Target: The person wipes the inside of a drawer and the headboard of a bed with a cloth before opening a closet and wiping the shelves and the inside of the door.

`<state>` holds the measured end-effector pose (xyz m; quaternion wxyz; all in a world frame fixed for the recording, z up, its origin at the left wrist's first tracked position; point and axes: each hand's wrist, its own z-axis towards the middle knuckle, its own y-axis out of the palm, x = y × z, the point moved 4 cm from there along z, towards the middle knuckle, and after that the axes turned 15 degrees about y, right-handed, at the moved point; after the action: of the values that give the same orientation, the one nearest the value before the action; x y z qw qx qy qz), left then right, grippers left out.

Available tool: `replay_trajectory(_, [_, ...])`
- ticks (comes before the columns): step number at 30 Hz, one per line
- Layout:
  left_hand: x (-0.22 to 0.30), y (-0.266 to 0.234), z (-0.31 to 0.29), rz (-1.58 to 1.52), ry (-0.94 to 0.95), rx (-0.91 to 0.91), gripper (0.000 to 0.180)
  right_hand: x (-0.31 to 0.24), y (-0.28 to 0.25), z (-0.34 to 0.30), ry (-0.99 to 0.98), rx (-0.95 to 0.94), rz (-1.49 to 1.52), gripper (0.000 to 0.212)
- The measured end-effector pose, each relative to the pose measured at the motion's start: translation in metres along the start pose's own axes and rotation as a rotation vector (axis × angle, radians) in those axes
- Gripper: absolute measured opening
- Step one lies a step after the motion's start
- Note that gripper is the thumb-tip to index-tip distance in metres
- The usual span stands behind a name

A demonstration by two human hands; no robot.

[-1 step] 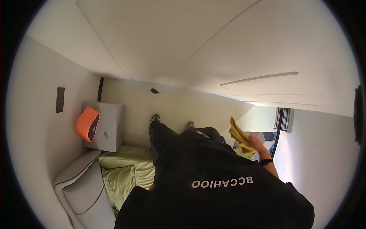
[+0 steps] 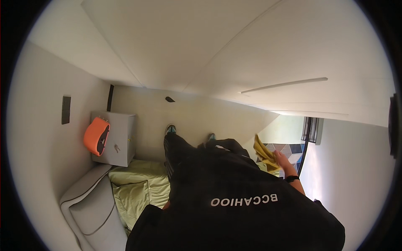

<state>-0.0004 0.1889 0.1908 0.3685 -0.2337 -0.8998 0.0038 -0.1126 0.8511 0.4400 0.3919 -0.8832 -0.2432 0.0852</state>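
Note:
A mustard-yellow cloth (image 2: pixel 264 153) hangs bunched from my right hand (image 2: pixel 284 160), out to the right of my body. The fingers are closed on its lower end, and its free end points up and away from me. A black band (image 2: pixel 292 178) circles that wrist. Only a sliver of skin shows by my left sleeve (image 2: pixel 166 205); my left hand itself is out of sight. Beyond the cloth lies a cover with a blue, grey and white geometric pattern (image 2: pixel 296 149).
On the left, an orange handbag (image 2: pixel 96 136) and keys (image 2: pixel 117 148) lie on a grey bedside cabinet (image 2: pixel 125 121). Beside me are a green quilt (image 2: pixel 136 175) and a grey padded headboard (image 2: pixel 93 211). White cabinet doors (image 2: pixel 201 46) stand ahead, and a small dark object (image 2: pixel 169 99) is on the floor.
The yellow cloth's free end has dropped slightly and shifted a little to the right. One foot has moved slightly to the right.

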Motion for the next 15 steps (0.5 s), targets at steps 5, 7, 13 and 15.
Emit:
replay_trajectory(5, [-0.001, -0.005, 0.004, 0.035, -0.003, 0.042, 0.023, 0.085, 0.045, 0.016, 0.088, -0.150, 0.028, 0.061])
replay_trajectory(7, [0.013, -0.007, 0.007, 0.069, 0.007, 0.075, 0.023, 0.131, 0.063, 0.055, 0.138, -0.222, 0.179, 0.065])
replay_trajectory(13, [0.060, 0.023, 0.027, 0.299, 0.085, 0.047, 0.023, 0.201, 0.078, 0.161, -0.071, -0.028, 0.243, 0.065])
replay_trajectory(15, [0.073, 0.026, 0.023, 0.440, 0.098, -0.001, 0.023, 0.188, 0.071, 0.173, -0.123, 0.028, 0.406, 0.060])
